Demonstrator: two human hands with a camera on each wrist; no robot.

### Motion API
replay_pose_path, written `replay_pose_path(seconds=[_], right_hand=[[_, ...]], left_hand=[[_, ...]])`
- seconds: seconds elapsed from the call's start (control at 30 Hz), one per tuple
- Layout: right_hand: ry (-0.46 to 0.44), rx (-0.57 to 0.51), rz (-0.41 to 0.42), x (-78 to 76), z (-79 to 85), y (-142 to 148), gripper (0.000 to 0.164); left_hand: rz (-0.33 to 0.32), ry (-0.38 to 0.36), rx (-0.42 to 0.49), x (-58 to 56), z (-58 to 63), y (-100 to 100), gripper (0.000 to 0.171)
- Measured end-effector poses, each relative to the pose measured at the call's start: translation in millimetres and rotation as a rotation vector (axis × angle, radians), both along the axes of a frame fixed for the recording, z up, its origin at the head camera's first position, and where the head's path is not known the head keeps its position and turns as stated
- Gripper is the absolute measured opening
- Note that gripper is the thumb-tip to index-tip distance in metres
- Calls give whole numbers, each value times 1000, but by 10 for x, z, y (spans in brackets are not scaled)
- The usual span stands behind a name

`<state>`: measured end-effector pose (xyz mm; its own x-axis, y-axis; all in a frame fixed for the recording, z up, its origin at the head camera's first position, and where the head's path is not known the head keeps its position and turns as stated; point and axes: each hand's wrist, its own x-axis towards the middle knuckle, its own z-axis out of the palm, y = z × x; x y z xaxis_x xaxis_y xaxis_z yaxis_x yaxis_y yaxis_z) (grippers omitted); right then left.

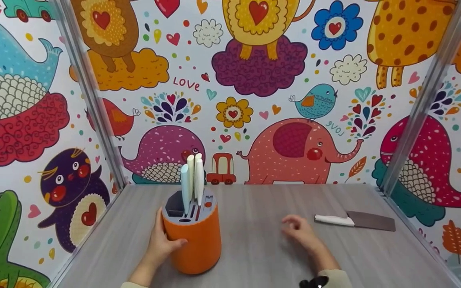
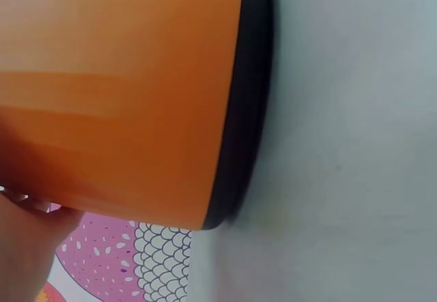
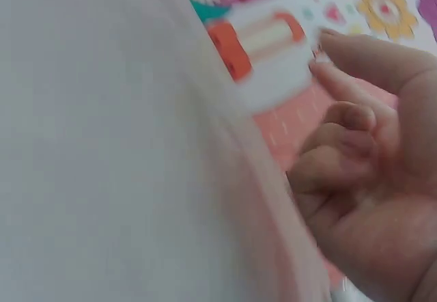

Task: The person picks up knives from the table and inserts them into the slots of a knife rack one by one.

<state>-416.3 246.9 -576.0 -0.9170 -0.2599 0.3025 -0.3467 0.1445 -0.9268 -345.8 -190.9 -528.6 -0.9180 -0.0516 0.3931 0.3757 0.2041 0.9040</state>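
Note:
An orange knife block (image 1: 193,244) with a grey slotted top stands upright on the table. Several knives with pale blue, cream and white handles (image 1: 191,180) stick up out of its slots. My left hand (image 1: 160,242) grips its left side, thumb across the front. The left wrist view shows the block's black base rim (image 2: 239,131) right at the table surface. To the right of the block, my right hand (image 1: 300,232) is held over the table with nothing in it. Its thumb and index finger (image 3: 369,59) stretch forward while the other fingers are loosely curled.
A cleaver (image 1: 372,221) with a white handle lies flat at the right of the table, just beyond my right hand. Cartoon-printed walls (image 1: 254,100) with metal corner posts (image 1: 90,92) enclose the grey wood-grain tabletop (image 1: 250,224) at the back and sides.

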Motion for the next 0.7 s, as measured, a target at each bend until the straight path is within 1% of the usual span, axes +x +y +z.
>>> replay_pose_path(seconds=[0.03, 0.07, 0.1, 0.13, 0.17, 0.23, 0.27, 0.3, 0.33, 0.37, 0.43, 0.5, 0.57, 0.63, 0.7], right_hand=[[33, -36, -83, -13, -6, 138, 25], [68, -49, -188, -20, -7, 267, 26], [71, -38, -280, -22, -3, 372, 26], [73, 5, -374, -16, 10, 470, 27], [74, 71, -460, -6, 21, 559, 28], [63, 231, -598, 12, 36, 708, 32], [56, 326, -646, 20, 35, 765, 35], [40, 410, -669, 31, 33, 811, 39], [24, 481, -675, 42, 26, 845, 43], [14, 536, -667, 47, 16, 871, 46], [-4, 605, -647, 49, 1, 897, 49], [-3, 633, -643, 38, 0, 903, 48], [44, 648, -677, 19, 10, 908, 48], [88, 663, -703, 8, 23, 918, 51], [97, 696, -693, 13, 12, 934, 54]], left_hand=[[4, -9, 0, 5, 1, -3, 104], [4, -11, -2, 10, 1, -5, 104], [3, -8, -1, 12, 1, -6, 104], [0, -10, 0, 14, 1, -5, 105], [-1, -10, -1, 17, -1, -4, 105], [-8, -13, 1, 19, 4, -7, 106], [-8, -20, 0, 20, 9, -11, 106], [-3, -26, -7, 23, 12, -17, 106], [3, -36, -12, 28, 16, -22, 107], [7, -47, -16, 33, 20, -28, 107], [18, -66, -20, 41, 30, -36, 107], [23, -75, -15, 41, 38, -35, 107], [14, -75, -2, 39, 43, -24, 104], [4, -60, 9, 35, 36, -10, 103], [2, -61, 14, 42, 19, 0, 102]])
